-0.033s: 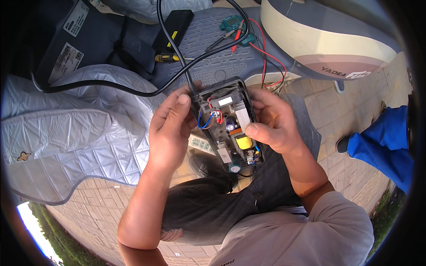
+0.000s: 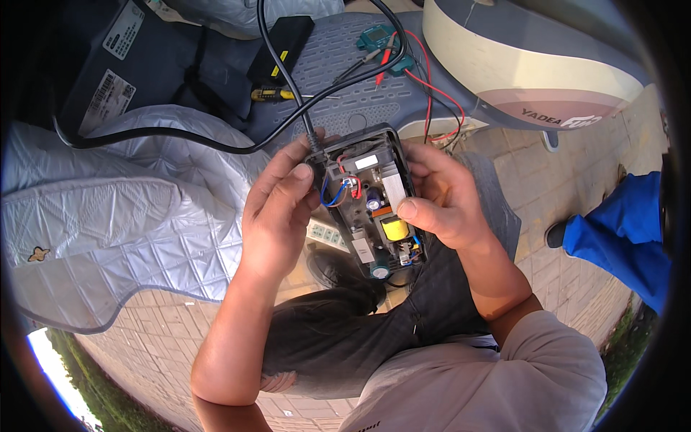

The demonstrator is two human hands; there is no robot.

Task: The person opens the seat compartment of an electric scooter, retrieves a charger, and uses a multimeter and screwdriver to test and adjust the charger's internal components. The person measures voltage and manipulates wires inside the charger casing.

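Between my two hands is an opened black charger [image 2: 358,216], its circuit board facing up. Silver heat sinks, a yellow-wrapped transformer [image 2: 395,230], capacitors and thin blue and red wires [image 2: 347,189] show inside. My left hand [image 2: 277,205] is closed on its left edge, the thumb by the upper left corner where a thick black cable [image 2: 306,119] enters. On the other edge my right hand [image 2: 450,201] grips the case, its thumb against the pale heat sink [image 2: 393,190]. Fingers under the case are partly hidden.
A scooter footboard [image 2: 345,50] carries a yellow-handled screwdriver [image 2: 273,94], a black box [image 2: 282,52] and a green meter [image 2: 378,37] with red and black leads. A silver quilted cover [image 2: 129,216] spreads at left. A power strip [image 2: 325,232] lies below. Another person's blue trouser leg [image 2: 619,230] is at right.
My left thumb and fingers have shifted very slightly at the charger's upper left corner, and the charger has moved a touch. My right hand keeps its hold.
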